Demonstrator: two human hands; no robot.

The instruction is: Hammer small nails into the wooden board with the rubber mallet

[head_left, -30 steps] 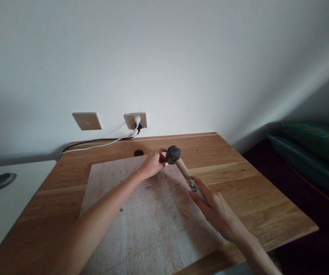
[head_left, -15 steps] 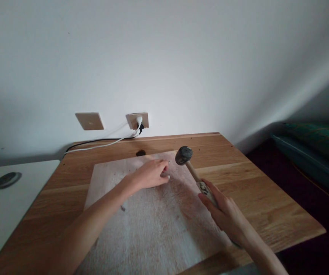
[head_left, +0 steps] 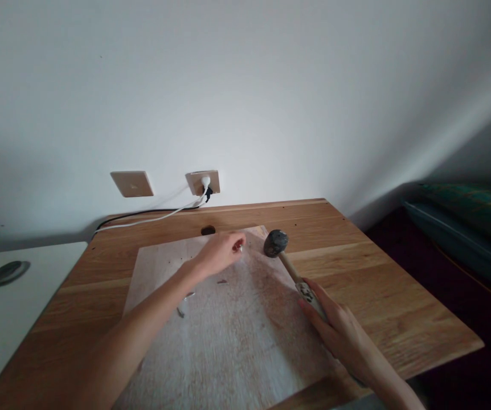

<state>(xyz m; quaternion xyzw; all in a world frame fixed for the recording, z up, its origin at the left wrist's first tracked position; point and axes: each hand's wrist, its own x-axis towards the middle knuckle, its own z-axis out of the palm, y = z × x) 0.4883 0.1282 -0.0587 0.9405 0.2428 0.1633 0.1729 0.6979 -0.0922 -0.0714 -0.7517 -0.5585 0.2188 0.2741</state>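
My right hand (head_left: 335, 319) is closed round the worn handle of a rubber mallet (head_left: 276, 244), its black head up and to the left, close above the board. My left hand (head_left: 224, 252) is curled shut near the far edge of a pale wooden board (head_left: 237, 341); its fingertips are drawn in, and what they hold, if anything, is too small to make out. On the board below that hand lie a small dark sliver (head_left: 222, 282), a little metal piece (head_left: 189, 295) and a short grey bit (head_left: 180, 312).
The board rests on a wooden table (head_left: 382, 296) against a white wall. Cables (head_left: 155, 217) run from a wall socket (head_left: 203, 182) along the table's back edge, near a round hole (head_left: 208, 230). A white surface (head_left: 23, 319) adjoins at left; bedding (head_left: 463, 228) is at right.
My left hand has drawn slightly back to the left, its fingers curling in more and uncovering the small sliver. The mallet head has dropped a little lower.
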